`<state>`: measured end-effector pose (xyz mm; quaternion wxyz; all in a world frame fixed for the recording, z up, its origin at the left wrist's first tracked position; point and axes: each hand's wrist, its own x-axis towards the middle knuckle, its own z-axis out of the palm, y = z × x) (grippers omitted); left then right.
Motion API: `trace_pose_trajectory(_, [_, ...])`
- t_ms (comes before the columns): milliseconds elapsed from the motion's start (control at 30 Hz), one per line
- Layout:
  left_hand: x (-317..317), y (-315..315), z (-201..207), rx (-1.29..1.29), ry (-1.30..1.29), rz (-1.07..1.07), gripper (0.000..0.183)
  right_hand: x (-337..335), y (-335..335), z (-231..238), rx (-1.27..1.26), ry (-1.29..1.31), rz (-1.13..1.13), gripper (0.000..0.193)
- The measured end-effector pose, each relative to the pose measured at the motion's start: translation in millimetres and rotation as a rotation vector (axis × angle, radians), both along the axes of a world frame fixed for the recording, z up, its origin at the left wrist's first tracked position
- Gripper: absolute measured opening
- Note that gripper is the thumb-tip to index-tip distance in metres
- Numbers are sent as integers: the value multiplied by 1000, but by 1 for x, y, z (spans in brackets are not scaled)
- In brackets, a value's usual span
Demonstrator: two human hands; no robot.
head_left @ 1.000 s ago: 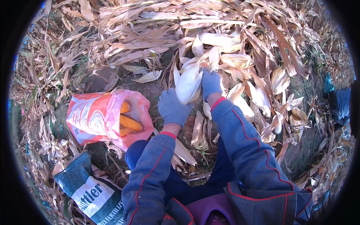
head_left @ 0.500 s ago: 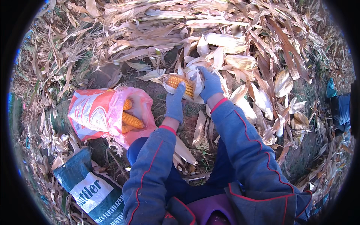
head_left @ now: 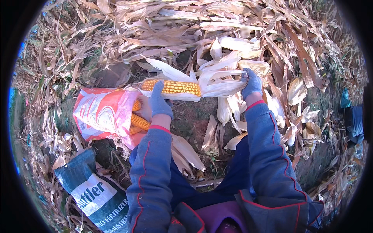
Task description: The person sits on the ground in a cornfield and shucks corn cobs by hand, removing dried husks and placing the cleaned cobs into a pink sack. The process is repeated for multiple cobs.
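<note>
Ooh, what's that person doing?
The person holds a long yellow ear of corn in the grey-gloved left hand, while the grey-gloved right hand grips its pale papery husk, peeled partly open. More bare yellow cobs lie in an open red-and-white plastic bag to the left.

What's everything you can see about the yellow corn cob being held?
The corn cob is long and yellow, with rows of kernels. It's held sideways, partly bared: pale, papery-looking husk lies along its lower side and gathers at its right end. The gloved left hand grips it near its left end, while the right hand holds the husk's far tip. Its left end appears near the pink-rimmed bag.
</note>
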<state>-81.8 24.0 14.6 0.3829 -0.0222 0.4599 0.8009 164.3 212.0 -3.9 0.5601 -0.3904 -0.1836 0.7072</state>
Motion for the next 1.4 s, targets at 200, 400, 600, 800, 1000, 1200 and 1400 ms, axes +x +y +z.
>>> trace_pose_trajectory(200, [3, 2, -12, 74, 250, 121, 52, 8, -3, 0, 170, -486, 116, 22])
trace_pose_trajectory(400, [7, 4, -23, -82, 514, 27, 53, -23, -39, 57, 659, -1049, 110, 22])
trace_pose_trajectory(600, [35, 7, -6, -238, 703, -134, 45, -75, -102, 22, 878, -1028, 785, 25])
trace_pose_trajectory(800, [33, 12, -19, -196, 849, -177, 42, -83, -106, 11, 985, -1035, 756, 46])
trace_pose_trajectory(1000, [45, 7, -19, -217, 883, -266, 51, -86, -103, 17, 996, -1053, 795, 61])
trace_pose_trajectory(1200, [49, 7, -13, -223, 974, -264, 44, -83, -100, 4, 848, -937, 841, 56])
trace_pose_trajectory(1400, [49, 4, -7, -271, 999, -187, 39, -82, -100, 6, 752, -695, 898, 49])
